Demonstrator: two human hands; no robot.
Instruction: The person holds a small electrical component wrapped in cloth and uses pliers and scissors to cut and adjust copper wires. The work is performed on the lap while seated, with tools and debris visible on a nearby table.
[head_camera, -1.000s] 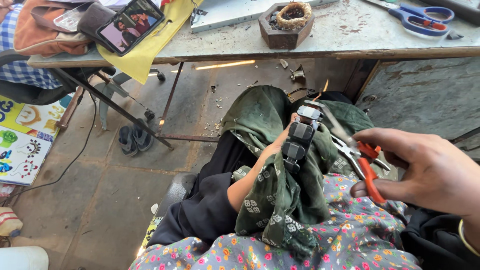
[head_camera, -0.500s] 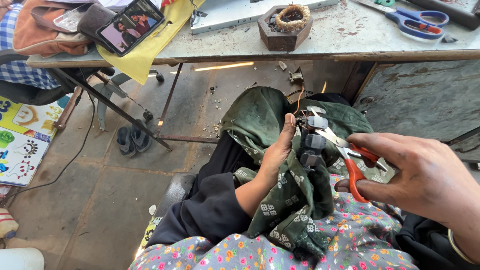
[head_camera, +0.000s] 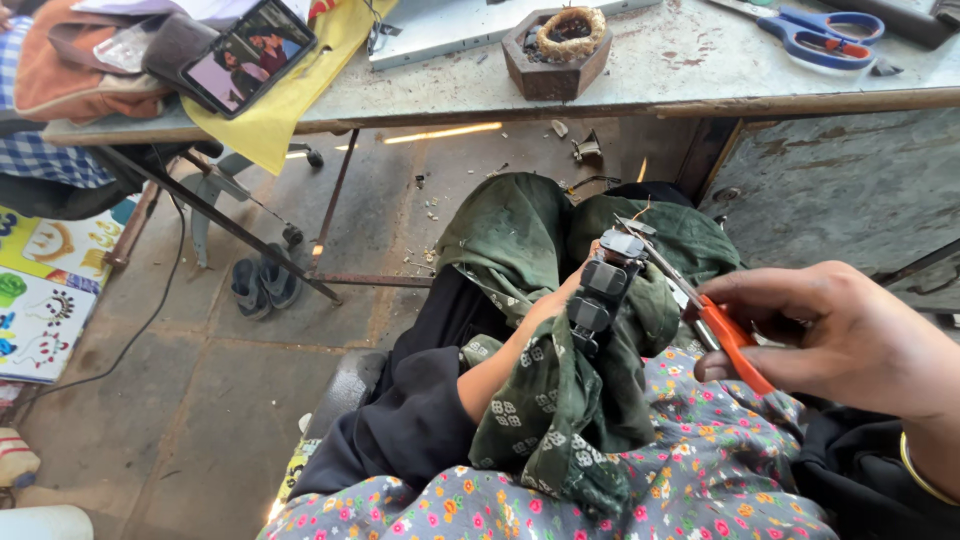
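The right hand (head_camera: 850, 335) is closed around the orange handles of the pliers (head_camera: 700, 310). The pliers' long axis runs from lower right to upper left, with the metal tips at the top end of the part (head_camera: 603, 290).

The part is a dark, segmented, elongated piece. It stands nearly upright over the person's lap, tilted slightly to the right at the top. A green cloth (head_camera: 560, 400) is draped around it and over the left forearm.

The left hand (head_camera: 555, 300) supports the part from the left side. The cloth and the part hide most of its fingers, so its grip cannot be judged fully; it appears closed on the part.

The part lies up and to the left of the right hand, with the pliers bridging the gap. The left hand is nearer.

Beyond the knees, the tabletop (head_camera: 700, 70) carries a hexagonal block (head_camera: 556, 50) near its front edge, scissors (head_camera: 820, 28) toward the right end, and a phone (head_camera: 248, 55) at the left end.
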